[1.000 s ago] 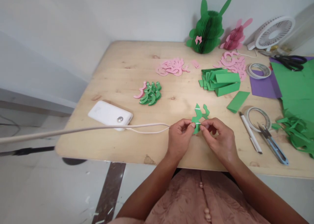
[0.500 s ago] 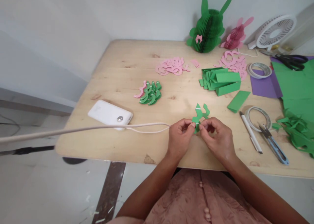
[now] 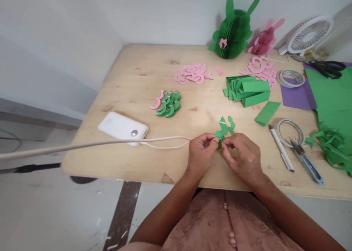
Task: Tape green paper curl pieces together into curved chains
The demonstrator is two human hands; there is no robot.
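Green cutout (image 3: pixel 223 128) is btwn both hands (image 3: pixel 201 154) (image 3: pixel 244 157), far end fwd.

From my remote seat I see a paper cutout (image 3: pixel 223 126) near the front edge of the table (image 3: pixel 143 159), between the left hand (image 3: pixel 200 152) and the right hand (image 3: pixel 244 156). Left of them lies a power bank (image 3: pixel 118 127); I find a pile of paper pieces (image 3: pixel 169 105) behind and right of it. Right of the hands lie a pen (image 3: pixel 282 150), a tape roll (image 3: pixel 301 133) and snips (image 3: pixel 305 159), in that order. Along the back, left to right, stand a paper rabbit (image 3: pixel 233 34), a second rabbit (image 3: pixel 263 43) and a fan (image 3: pixel 310 36).
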